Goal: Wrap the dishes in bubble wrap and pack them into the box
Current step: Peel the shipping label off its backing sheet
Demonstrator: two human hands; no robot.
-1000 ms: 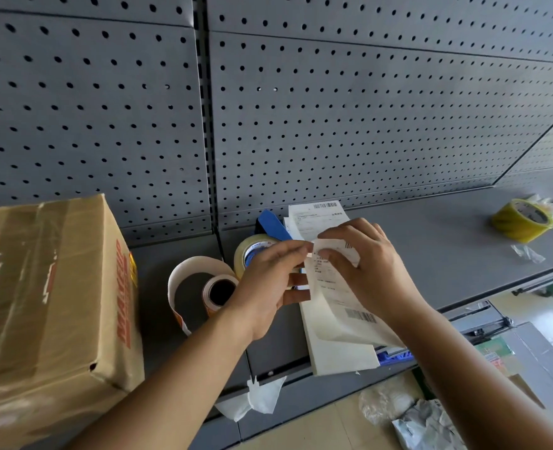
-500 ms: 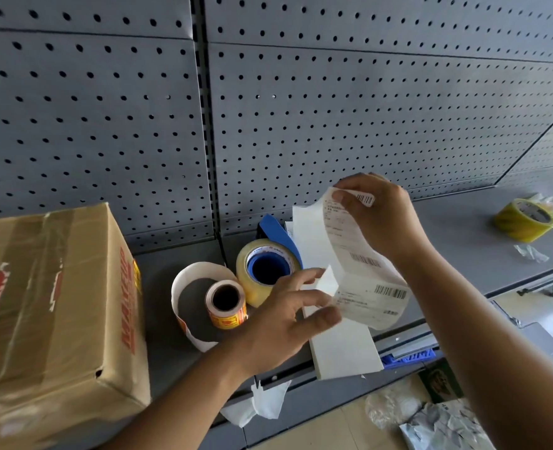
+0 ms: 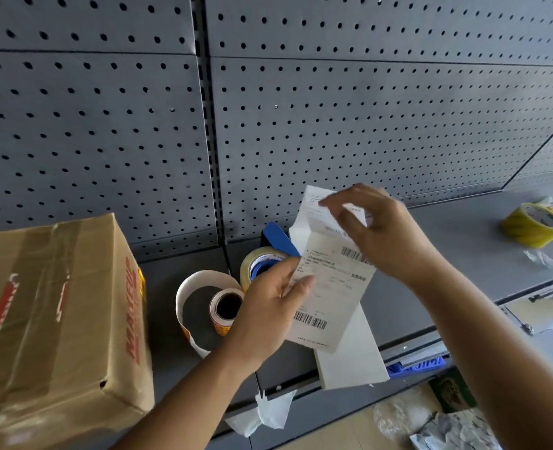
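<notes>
**Both hands on a printed label strip, box at the left of the shelf**

Nearest the camera, a torn white scrap (image 3: 270, 414) hangs over the front edge of the grey shelf (image 3: 457, 261), and crumpled clear plastic (image 3: 454, 431) lies on the floor below at the right.

The cardboard box (image 3: 57, 313) stands at the near left of the shelf. It is closed, with brown tape along its top. Red block capitals run down its side, but they are too blurred to read with certainty.

Just right of the box, the left hand (image 3: 268, 306) pinches the left edge of a white label strip (image 3: 330, 287) between thumb and fingers. The strip carries two barcodes and rows of small print too fine to read.

The right hand (image 3: 389, 232), blurred, has its fingers curled on the upper part of the same strip, which bends over at the top. Under the strip a plain white sheet (image 3: 353, 362) lies flat, jutting past the shelf edge.

Behind the left hand stands a small sticker roll (image 3: 226, 308) with a loose loop of backing paper (image 3: 197, 280). Just beyond it is a blue tape dispenser (image 3: 278, 237) holding clear tape (image 3: 249, 264).

Far right, well apart, a yellow tape roll (image 3: 533, 224) rests on the shelf. A grey pegboard wall (image 3: 106, 125) rises behind everything.
</notes>
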